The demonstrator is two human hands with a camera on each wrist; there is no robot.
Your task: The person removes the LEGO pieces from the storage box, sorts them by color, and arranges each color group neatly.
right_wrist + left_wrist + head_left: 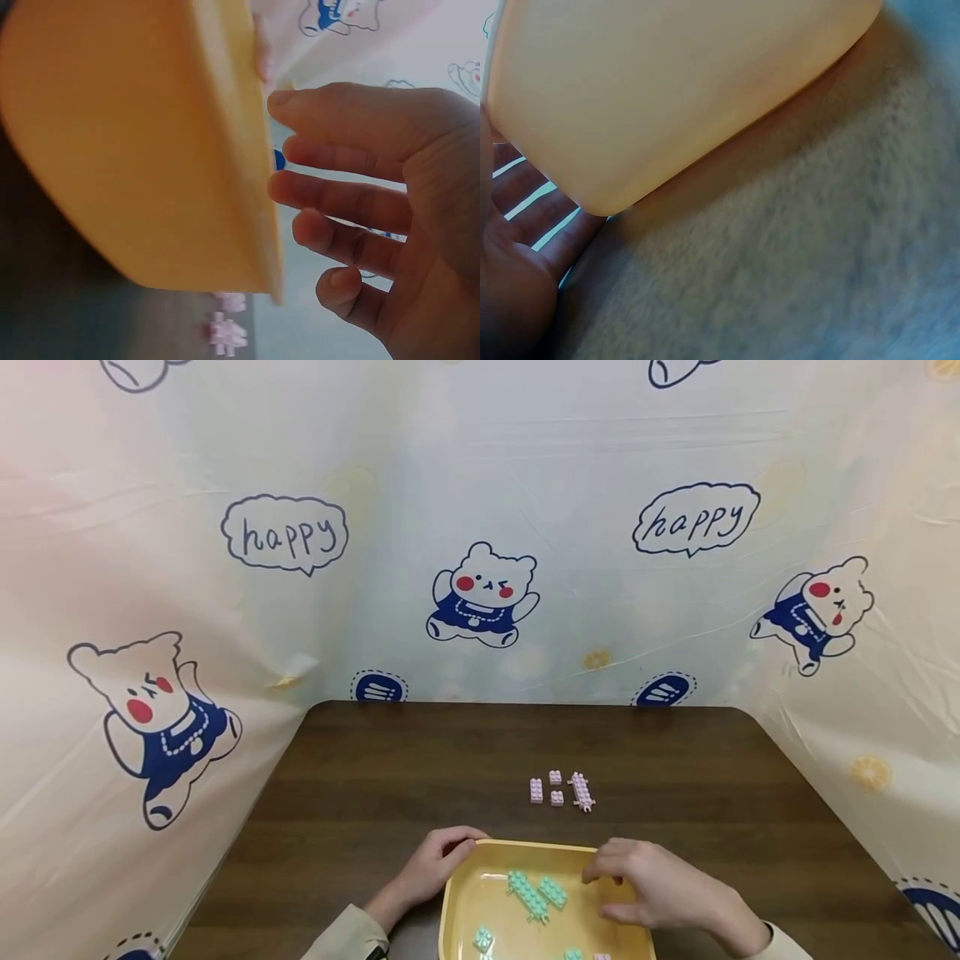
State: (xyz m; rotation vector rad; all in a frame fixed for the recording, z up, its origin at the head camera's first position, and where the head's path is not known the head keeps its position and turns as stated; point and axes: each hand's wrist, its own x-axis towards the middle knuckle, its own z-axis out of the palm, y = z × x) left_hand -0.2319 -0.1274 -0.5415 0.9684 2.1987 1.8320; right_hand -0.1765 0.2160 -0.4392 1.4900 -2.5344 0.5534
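A yellow tray (540, 845) stands at the near side of the table, its front cut off by the frame. My left hand (433, 864) grips its far left corner, thumb at the rim; in the left wrist view the fingers (551, 217) reach behind the tray wall (675, 90). Over the tray's right side hovers my right hand (656, 881), its fingers slightly bent, apart from the thumb and holding nothing. Inside lie a long mint-green toy brick piece (528, 897), a shorter green brick (552, 892), a small green brick (482, 939) and, at the frame's bottom, a pink brick (602, 957).
Beyond the tray, on the dark wooden table (405, 768), are a long pink piece with side pegs (581, 792), a pink brick (536, 791) and two small pink bricks, one (555, 777) behind the other (557, 798). A printed curtain (480, 485) encloses the table's back and sides.
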